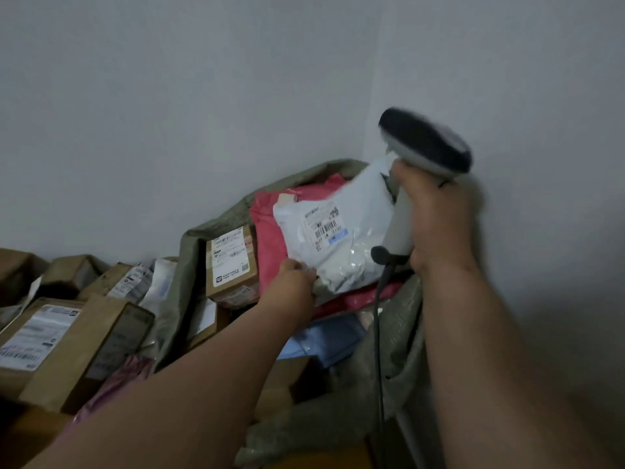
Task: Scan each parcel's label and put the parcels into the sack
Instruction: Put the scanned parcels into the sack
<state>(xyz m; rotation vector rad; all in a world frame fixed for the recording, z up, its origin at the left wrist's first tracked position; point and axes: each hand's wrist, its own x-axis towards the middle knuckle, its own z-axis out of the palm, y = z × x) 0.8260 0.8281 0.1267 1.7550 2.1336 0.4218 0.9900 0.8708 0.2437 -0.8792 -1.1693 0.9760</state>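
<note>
My left hand (295, 278) grips the lower left corner of a white plastic mailer (341, 231), label side up with a barcode showing. The mailer lies over the open mouth of the grey-green woven sack (402, 340), on top of a pink mailer (267, 228). My right hand (436, 218) is shut around the grey handle of a barcode scanner (422, 143). The scanner's dark head is raised to the right of the white mailer and looks blurred. Its cable (379, 333) hangs down in front of the sack.
Inside the sack sit a labelled cardboard box (231, 262), a blue mailer (324, 336) and more boxes. To the left, outside the sack, lie several labelled cardboard parcels (57, 340) and a pink bag (118, 377). A plain wall corner stands behind.
</note>
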